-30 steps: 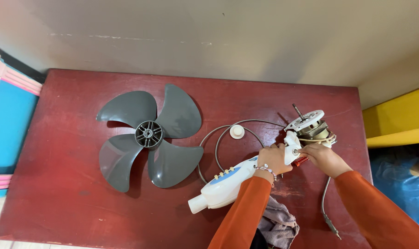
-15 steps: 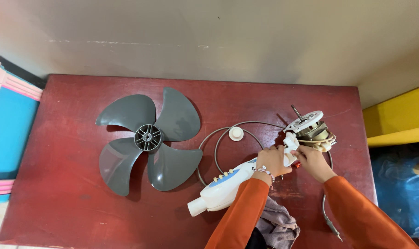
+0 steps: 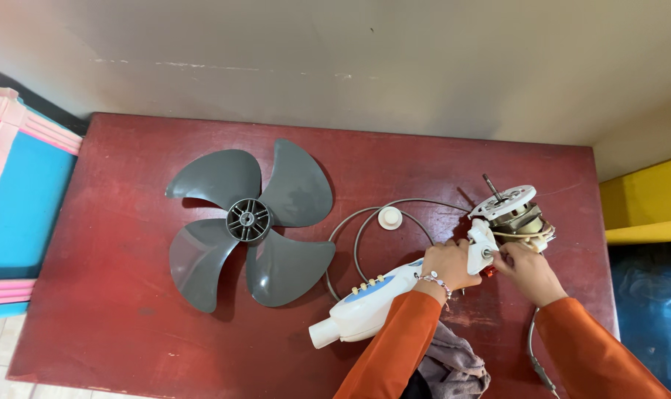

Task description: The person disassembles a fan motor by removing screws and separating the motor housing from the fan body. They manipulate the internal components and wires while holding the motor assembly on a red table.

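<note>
With the grey four-bladed plastic fan blade (image 3: 250,222) already off on the dark red worktop (image 3: 128,310), both hands, left hand (image 3: 448,264) and right hand (image 3: 526,270), grip the white plastic bracket (image 3: 481,246) beside the bare metal fan motor (image 3: 514,213), not yet separated.

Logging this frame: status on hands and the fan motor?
Left hand grips the white bracket on the fan motor. Right hand pinches at the bracket's base. Grey cord loops beside; fan blade lies apart.

Long orange sleeves on both arms, cuffs ending at wrists. Left hand (image 3: 448,264): thin beaded bracelet (image 3: 433,278), silver and shiny, at wrist. Right hand (image 3: 529,272): bare, no ring or band seen.
</note>
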